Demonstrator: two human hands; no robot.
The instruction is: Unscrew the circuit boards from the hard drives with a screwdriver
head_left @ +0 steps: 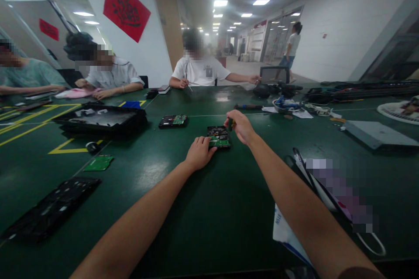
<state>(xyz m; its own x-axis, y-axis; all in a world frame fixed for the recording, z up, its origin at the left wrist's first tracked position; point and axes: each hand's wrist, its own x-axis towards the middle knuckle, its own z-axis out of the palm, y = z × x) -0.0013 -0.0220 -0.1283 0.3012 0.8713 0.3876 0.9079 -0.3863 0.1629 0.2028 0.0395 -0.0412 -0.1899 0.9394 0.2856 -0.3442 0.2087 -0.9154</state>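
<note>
A hard drive [218, 132] lies flat on the green table with its green circuit board side up. My left hand [199, 153] grips its near left edge, the fingertips on top and the thumb along the near side. My right hand [240, 127] is closed around the dark handle of a screwdriver [230, 124] at the drive's right edge. The screwdriver's tip is too small to make out. A second hard drive [173, 121], also with a green board, lies to the left beyond my left hand.
Stacked black trays [101, 117], a loose green circuit board [98, 163] and a black panel [54, 207] lie left. At right are a grey metal box [381, 134], a pouch-like item with a strap [340, 192] and a bowl of cables [288, 103]. Co-workers sit across the table.
</note>
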